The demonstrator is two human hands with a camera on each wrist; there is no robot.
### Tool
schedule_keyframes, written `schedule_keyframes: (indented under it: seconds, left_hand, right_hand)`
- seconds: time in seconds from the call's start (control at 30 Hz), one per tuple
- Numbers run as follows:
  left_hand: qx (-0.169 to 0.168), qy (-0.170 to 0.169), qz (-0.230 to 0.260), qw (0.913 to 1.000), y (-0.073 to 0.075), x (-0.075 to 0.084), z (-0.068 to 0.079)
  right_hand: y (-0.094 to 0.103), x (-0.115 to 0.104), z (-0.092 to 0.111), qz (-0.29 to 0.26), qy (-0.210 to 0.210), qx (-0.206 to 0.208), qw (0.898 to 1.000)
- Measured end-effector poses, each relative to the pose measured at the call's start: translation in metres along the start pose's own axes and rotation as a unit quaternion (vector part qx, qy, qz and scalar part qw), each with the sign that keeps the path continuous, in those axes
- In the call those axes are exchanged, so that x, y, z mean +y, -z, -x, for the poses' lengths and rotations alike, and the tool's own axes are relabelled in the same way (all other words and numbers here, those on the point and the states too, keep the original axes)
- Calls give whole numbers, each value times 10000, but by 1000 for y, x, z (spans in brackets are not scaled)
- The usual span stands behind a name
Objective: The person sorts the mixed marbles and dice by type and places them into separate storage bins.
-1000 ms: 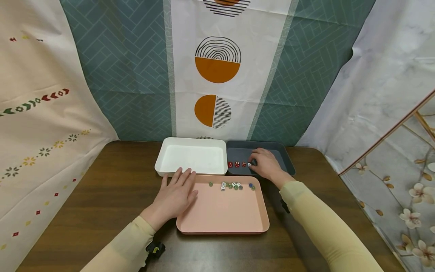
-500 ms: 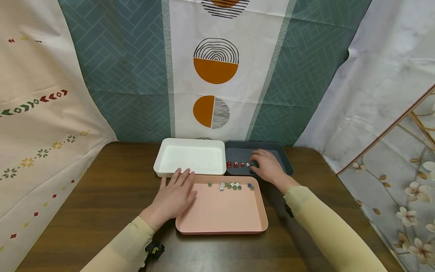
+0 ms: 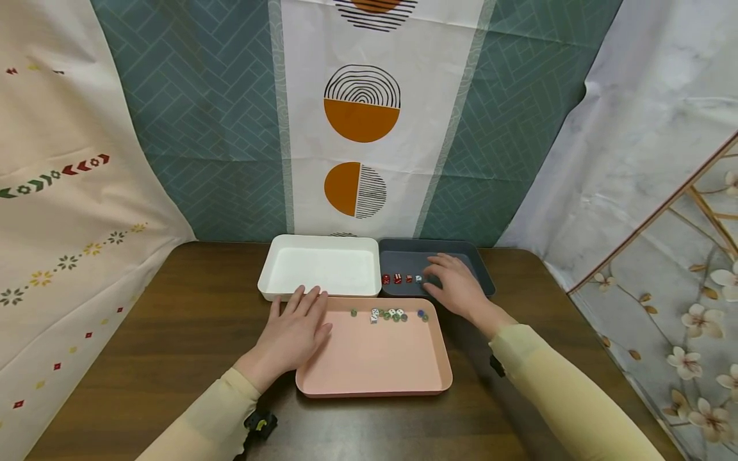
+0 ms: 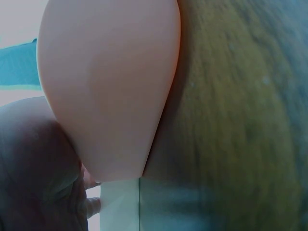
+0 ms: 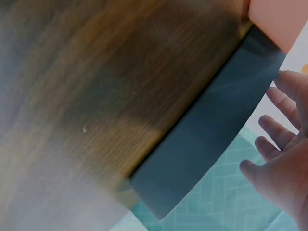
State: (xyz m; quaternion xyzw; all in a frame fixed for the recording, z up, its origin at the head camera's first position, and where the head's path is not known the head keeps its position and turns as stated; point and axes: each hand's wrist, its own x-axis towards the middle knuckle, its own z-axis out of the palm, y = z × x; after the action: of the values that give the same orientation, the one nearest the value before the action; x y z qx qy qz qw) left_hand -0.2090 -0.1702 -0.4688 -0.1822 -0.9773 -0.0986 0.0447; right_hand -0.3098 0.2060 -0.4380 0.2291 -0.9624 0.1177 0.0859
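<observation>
My right hand (image 3: 454,286) hovers over the dark grey tray (image 3: 426,247), fingers spread and holding nothing. Just left of its fingertips a small white die (image 3: 418,279) ends a row along the tray's near side, beside several red dice (image 3: 398,278). In the right wrist view the fingers reach over the grey tray's outer wall (image 5: 207,125). My left hand (image 3: 294,336) rests flat at the left rim of the pink tray (image 3: 375,365), fingers straight and pointing toward the white tray. Near the pink tray's far side lie white dice (image 3: 375,312), small green pieces (image 3: 353,312) and a blue piece (image 3: 421,313).
The white tray (image 3: 323,262) stands behind the pink one, to the left of the grey tray. All three sit close together on a brown wooden table (image 3: 190,333). A patterned cloth (image 3: 230,128) hangs behind the table, with more cloths at both sides.
My right hand has let go of the white die at the row's end and drawn back slightly to the right, fingers opening. The left hand stays at the pink tray's rim.
</observation>
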Motion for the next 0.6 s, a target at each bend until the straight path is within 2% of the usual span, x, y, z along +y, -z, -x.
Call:
schedule_keyframes:
  seconds: [0.23,0.6]
  left_hand:
    - [29,-18,-16,10000,1,1,0]
    - [37,-18,3,10000,0,0,2]
  right_hand:
    - [4,-10,9,-204,83,57,9997]
    - [9,-34,20,-515,447,159,9975]
